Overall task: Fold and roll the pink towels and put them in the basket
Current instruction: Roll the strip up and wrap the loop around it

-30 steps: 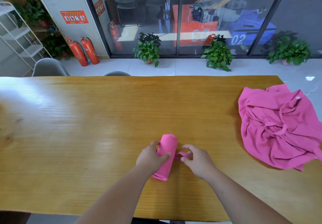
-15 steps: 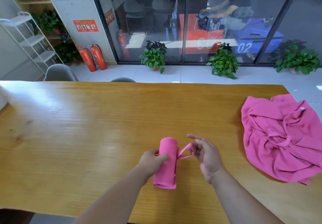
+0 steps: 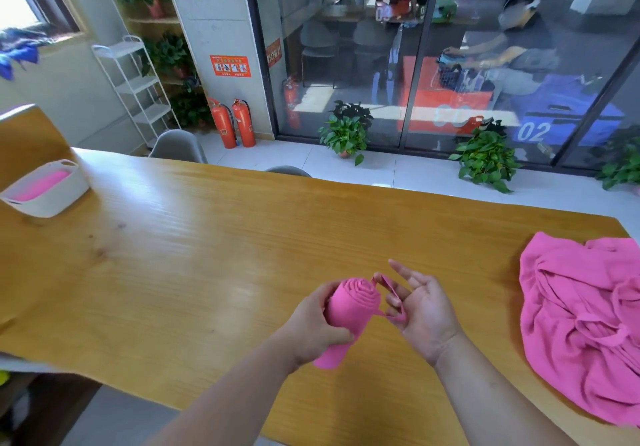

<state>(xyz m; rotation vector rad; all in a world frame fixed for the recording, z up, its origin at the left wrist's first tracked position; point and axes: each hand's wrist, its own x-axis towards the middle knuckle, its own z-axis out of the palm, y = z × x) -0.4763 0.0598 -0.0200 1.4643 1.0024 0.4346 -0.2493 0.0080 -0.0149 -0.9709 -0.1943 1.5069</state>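
Gripping the rolled pink towel (image 3: 349,310) about its middle, our left hand (image 3: 311,327) had fingers and thumb wrapped round the roll. We held the roll tilted over the near part of the wooden table (image 3: 207,255), its spiral end turned up and away from us. Whether its lower end touched the wood could not be told. Our right hand (image 3: 422,310) lay just beside the roll, palm towards us. Its index finger (image 3: 401,270) was stretched out straight, while the other fingers were hooked round a narrow pink loop (image 3: 388,288) that ran from the roll's upper end.

At the far left of the table stood a white basket (image 3: 52,203), well apart from both hands, with a second pink roll (image 3: 41,185) lying inside it. A heap of loose pink towels (image 3: 581,324) lay crumpled at the table's right edge.

Beyond the table we noted a grey chair (image 3: 176,145), two red fire extinguishers (image 3: 223,123) and potted plants (image 3: 346,132) along a glass wall (image 3: 346,47).
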